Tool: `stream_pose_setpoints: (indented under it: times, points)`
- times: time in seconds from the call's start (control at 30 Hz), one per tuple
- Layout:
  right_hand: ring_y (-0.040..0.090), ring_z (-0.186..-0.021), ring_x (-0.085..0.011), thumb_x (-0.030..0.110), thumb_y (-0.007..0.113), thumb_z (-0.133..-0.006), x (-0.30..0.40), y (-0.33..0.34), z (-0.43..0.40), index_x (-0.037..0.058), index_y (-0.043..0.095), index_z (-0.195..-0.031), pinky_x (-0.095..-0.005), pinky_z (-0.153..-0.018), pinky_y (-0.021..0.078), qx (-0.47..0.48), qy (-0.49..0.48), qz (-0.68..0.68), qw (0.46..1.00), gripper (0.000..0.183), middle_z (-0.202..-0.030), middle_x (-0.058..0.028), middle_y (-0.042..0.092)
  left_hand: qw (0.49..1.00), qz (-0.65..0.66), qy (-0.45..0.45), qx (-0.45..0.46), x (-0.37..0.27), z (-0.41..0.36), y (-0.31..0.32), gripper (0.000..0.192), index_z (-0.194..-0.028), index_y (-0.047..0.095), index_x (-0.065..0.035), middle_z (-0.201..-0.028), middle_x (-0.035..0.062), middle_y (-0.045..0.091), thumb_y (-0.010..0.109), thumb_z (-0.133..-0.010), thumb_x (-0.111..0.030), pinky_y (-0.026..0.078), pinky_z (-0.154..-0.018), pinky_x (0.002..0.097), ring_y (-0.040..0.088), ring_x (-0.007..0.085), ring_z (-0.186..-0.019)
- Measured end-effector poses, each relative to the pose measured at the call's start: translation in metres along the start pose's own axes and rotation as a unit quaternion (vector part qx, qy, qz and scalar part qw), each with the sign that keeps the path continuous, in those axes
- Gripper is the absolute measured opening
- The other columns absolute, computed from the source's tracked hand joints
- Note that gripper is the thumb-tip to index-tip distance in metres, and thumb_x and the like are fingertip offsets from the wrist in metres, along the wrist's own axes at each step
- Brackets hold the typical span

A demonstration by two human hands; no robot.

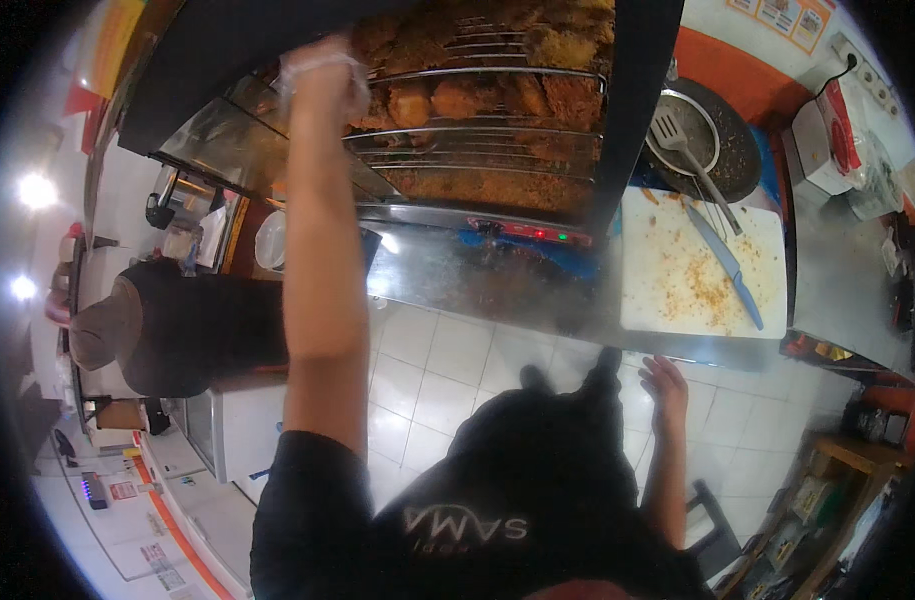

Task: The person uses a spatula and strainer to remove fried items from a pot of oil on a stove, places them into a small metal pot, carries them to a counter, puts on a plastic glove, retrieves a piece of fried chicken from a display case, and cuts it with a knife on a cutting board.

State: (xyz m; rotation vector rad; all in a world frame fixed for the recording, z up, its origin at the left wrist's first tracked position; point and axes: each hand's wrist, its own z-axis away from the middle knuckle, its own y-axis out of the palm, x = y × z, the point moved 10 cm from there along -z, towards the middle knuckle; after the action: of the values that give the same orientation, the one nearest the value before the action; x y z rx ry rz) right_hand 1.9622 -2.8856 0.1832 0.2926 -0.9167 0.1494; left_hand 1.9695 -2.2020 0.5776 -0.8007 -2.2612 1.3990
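Observation:
My left hand (326, 79), in a thin clear plastic glove, is raised into a lit food warming cabinet (637, 97). Its fingers are hidden, so whether they hold anything cannot be told. Beside it, browned pieces of fried food (457, 101) sit on wire racks (487, 133) with crumbs below. My right hand (666, 382) hangs bare and empty just off the counter's front edge, fingers loosely spread. Nearest to it is a white cutting board (667, 277) scattered with crumbs. A blue-grey knife (720, 255) lies across that board.
A slotted spatula (671, 131) rests across a strainer (716, 154) and onto the board. Red and green lights glow on the cabinet's control strip (532, 231). Another person in dark clothes and a cap (202, 330) stands at left. White boxes (825, 142) occupy the right counter.

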Motion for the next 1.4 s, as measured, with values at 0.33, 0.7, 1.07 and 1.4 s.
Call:
stream_pose_setpoints:
  times: [0.33, 0.7, 1.07, 1.4]
  points:
    - [0.062, -0.097, -0.0225, 0.014, 0.054, -0.086, 0.025, -0.021, 0.013, -0.0049, 0.051, -0.122, -0.0303, -0.085, 0.0484, -0.014, -0.062, -0.004, 0.998, 0.04, -0.115, -0.0166, 0.062, 0.971, 0.023, 0.074, -0.226, -0.039, 0.177, -0.109, 0.041, -0.12, 0.055, -0.0075, -0.117, 0.0087, 0.059, 0.064, -0.084, -0.025, 0.047, -0.091, 0.0327, 0.057, 0.0204, -0.108]
    - [0.054, -0.111, -0.032, 0.006, 0.067, -0.071, 0.145, -0.145, -0.066, 0.0009, 0.057, -0.12, -0.0389, -0.097, 0.0413, -0.271, -0.385, 0.431, 0.769, 0.049, -0.119, -0.019, 0.058, 0.38, 0.789, -0.337, 0.344, -0.208, 0.418, 0.059, 0.04, -0.112, 0.055, -0.0072, -0.107, 0.0086, 0.063, 0.073, -0.079, -0.023, 0.055, -0.074, 0.0376, 0.063, 0.0235, -0.091]
    - [0.057, -0.093, -0.0309, 0.018, 0.072, -0.07, 0.186, -0.134, -0.136, 0.0097, 0.066, -0.104, -0.0467, -0.081, 0.0436, -0.135, -0.306, 0.625, 0.705, 0.036, -0.098, -0.0109, 0.062, 0.848, 0.471, 0.184, 0.156, -0.443, 0.435, 0.122, 0.038, -0.116, 0.06, -0.0064, -0.107, 0.0124, 0.063, 0.064, -0.079, -0.016, 0.047, -0.082, 0.0401, 0.059, 0.0256, -0.095]
    - [0.062, -0.07, -0.0258, 0.023, 0.058, -0.087, 0.175, -0.18, -0.121, -0.0008, 0.059, -0.104, -0.0367, -0.065, 0.0478, 0.063, -0.157, 0.449, 0.877, 0.029, -0.079, -0.0163, 0.064, 0.881, 0.423, 0.179, 0.11, -0.419, 0.466, 0.118, 0.038, -0.114, 0.061, -0.0073, -0.114, 0.0143, 0.06, 0.055, -0.076, -0.006, 0.04, -0.095, 0.0426, 0.054, 0.0314, -0.106]
